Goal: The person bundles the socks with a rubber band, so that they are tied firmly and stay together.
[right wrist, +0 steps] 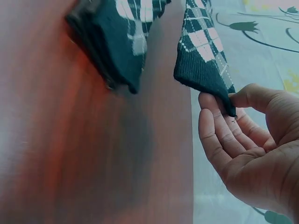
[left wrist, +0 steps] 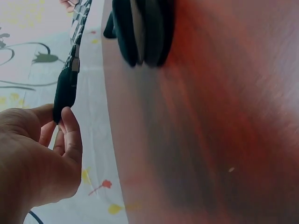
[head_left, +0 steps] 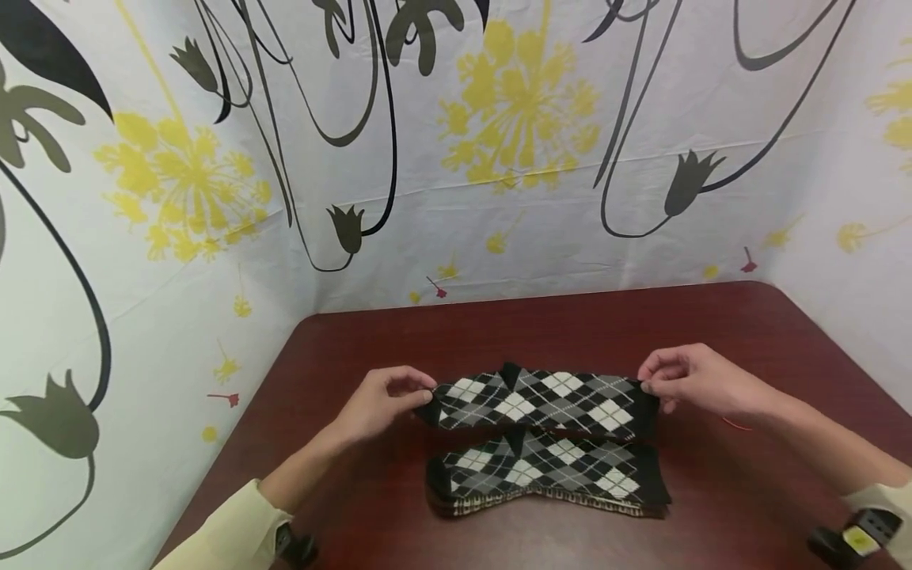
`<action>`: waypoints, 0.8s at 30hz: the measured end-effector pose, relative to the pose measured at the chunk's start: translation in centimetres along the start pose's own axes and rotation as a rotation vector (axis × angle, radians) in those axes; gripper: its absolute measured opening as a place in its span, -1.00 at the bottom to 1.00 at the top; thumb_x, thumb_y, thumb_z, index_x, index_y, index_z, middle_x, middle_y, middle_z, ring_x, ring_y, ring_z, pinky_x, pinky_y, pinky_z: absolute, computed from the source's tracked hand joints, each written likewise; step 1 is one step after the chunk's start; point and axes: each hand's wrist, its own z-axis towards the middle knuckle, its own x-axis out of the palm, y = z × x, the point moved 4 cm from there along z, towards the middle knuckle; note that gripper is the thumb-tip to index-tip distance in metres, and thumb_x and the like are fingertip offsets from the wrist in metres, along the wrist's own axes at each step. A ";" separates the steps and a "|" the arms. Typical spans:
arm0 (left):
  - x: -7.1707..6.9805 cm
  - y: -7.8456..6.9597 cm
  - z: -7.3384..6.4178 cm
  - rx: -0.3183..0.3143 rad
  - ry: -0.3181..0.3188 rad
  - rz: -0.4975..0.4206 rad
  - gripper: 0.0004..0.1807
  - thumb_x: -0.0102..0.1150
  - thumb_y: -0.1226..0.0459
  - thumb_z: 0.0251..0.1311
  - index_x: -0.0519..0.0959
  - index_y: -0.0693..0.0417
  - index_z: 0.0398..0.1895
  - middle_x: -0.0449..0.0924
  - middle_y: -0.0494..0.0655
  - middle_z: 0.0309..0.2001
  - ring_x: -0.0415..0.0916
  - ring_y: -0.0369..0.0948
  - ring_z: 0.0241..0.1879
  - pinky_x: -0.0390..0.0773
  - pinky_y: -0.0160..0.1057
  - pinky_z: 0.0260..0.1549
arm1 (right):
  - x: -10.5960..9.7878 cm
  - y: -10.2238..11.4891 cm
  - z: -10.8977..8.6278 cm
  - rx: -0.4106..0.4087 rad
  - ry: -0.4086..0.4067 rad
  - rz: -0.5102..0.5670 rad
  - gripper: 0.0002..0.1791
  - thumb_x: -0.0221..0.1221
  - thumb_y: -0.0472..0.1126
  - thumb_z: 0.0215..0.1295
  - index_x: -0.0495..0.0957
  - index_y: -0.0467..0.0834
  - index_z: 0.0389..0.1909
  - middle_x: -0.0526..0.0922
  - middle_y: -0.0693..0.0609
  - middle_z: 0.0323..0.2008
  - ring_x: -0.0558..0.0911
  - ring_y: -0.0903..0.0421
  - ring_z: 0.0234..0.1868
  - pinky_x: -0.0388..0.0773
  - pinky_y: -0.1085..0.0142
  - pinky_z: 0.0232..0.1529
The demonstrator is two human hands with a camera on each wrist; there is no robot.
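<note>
An argyle sock [head_left: 537, 402] in black, grey and white is stretched sideways between both hands. My left hand [head_left: 388, 400] pinches its black toe end between thumb and fingers. At the other end, my right hand [head_left: 687, 378] pinches a corner of the black ribbed cuff [right wrist: 201, 70]. Just in front of the held sock lies a neat stack of socks [head_left: 549, 475] with the same argyle pattern on top, toes to the left and cuffs to the right. In the left wrist view, the held toe [left wrist: 65, 93] hangs from the fingertips, apart from the stack.
The dark red-brown table [head_left: 356, 507] has rounded back corners. A white cloth [head_left: 427, 206] with yellow, grey and black flower prints hangs behind it and along both sides. Each wrist wears a strapped camera, and pale sleeves cover the forearms.
</note>
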 end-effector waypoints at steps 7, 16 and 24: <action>1.4 0.0 -1.9 -0.023 0.067 -0.068 -0.86 0.42 0.30 0.38 0.77 0.05 -0.05 0.75 -0.04 -0.15 0.68 -0.16 -0.31 0.72 -0.17 -0.31 | 0.9 -1.2 -2.7 -0.027 0.062 0.059 -0.86 0.17 -0.40 0.54 0.58 -0.44 -0.06 0.78 -0.04 -0.30 0.71 0.06 -0.41 0.73 0.15 -0.32; 2.4 0.8 -3.5 -0.072 0.096 -0.074 -0.88 0.44 0.26 0.37 0.78 -0.02 -0.08 0.75 -0.09 -0.18 0.65 -0.17 -0.34 0.70 -0.20 -0.33 | 2.5 -2.6 -3.9 -0.036 0.105 0.142 -0.88 0.15 -0.44 0.52 0.57 -0.45 -0.09 0.78 -0.03 -0.33 0.70 0.10 -0.43 0.72 0.16 -0.38; 3.2 0.8 -4.6 -0.072 0.122 -0.079 -0.86 0.46 0.34 0.32 0.75 0.12 -0.10 0.72 -0.05 -0.28 0.61 -0.18 -0.44 0.70 -0.21 -0.41 | 3.4 -3.0 -4.1 -0.045 0.099 0.141 -0.90 0.16 -0.45 0.50 0.58 -0.45 -0.12 0.77 0.00 -0.38 0.69 0.13 -0.47 0.71 0.18 -0.41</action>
